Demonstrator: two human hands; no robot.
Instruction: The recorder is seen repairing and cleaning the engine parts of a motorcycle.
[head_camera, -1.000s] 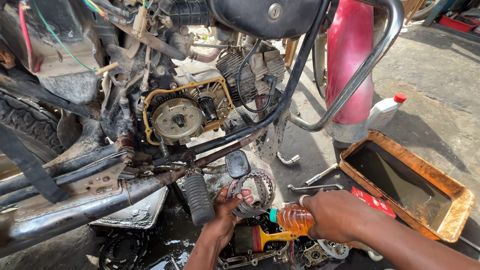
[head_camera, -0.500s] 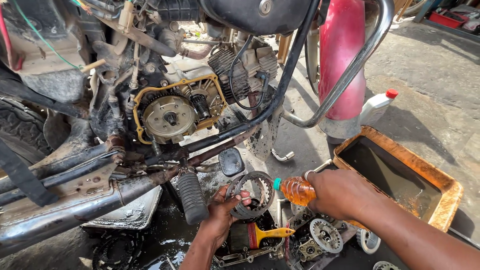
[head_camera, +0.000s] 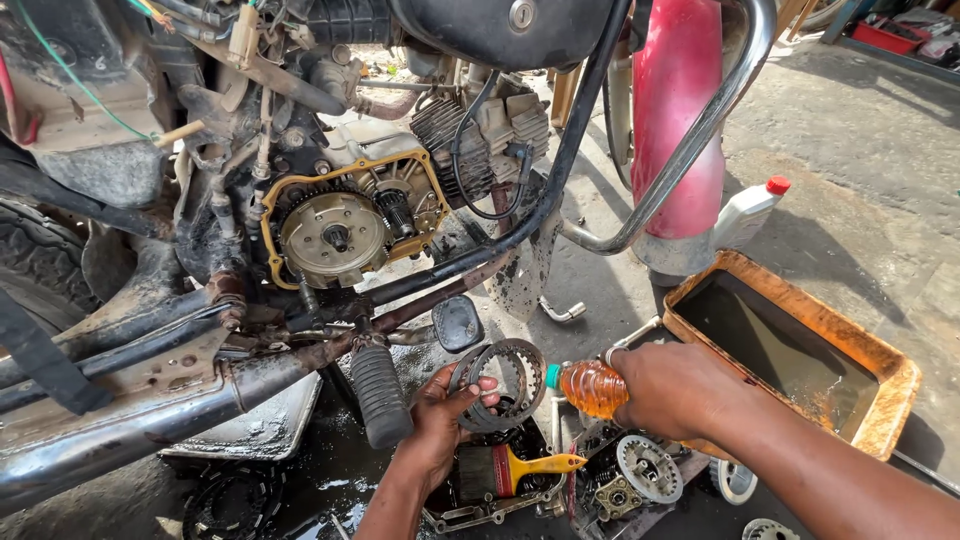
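The bottle (head_camera: 592, 388) in the right hand (head_camera: 672, 388) holds amber oil and lies nearly level, its long axis running left to right with the green-capped neck pointing left at the rings (head_camera: 497, 383). The right hand is wrapped tight around the bottle's body. The left hand (head_camera: 440, 428) is closed on a small stack of flat toothed rings, held up on edge just beside the bottle's mouth (whether oil is flowing cannot be told). To the right, on the concrete floor (head_camera: 880, 200), sits an orange tray (head_camera: 880, 368) with a pool of dark, murky liquid in it; its near rim lies just behind the right wrist. A white jug (head_camera: 745, 210) with a red cap stands beyond the tray, beside the red fender (head_camera: 678, 110).

Below the hands lie a yellow-handled brush (head_camera: 520, 467) and a gear (head_camera: 648, 468) among oily parts. Above them the motorcycle engine (head_camera: 345, 225) stands open, its round clutch hub showing, and the footrest (head_camera: 378, 392) hangs close on the left. Room is tight left and below; the bare floor opens to the upper right.
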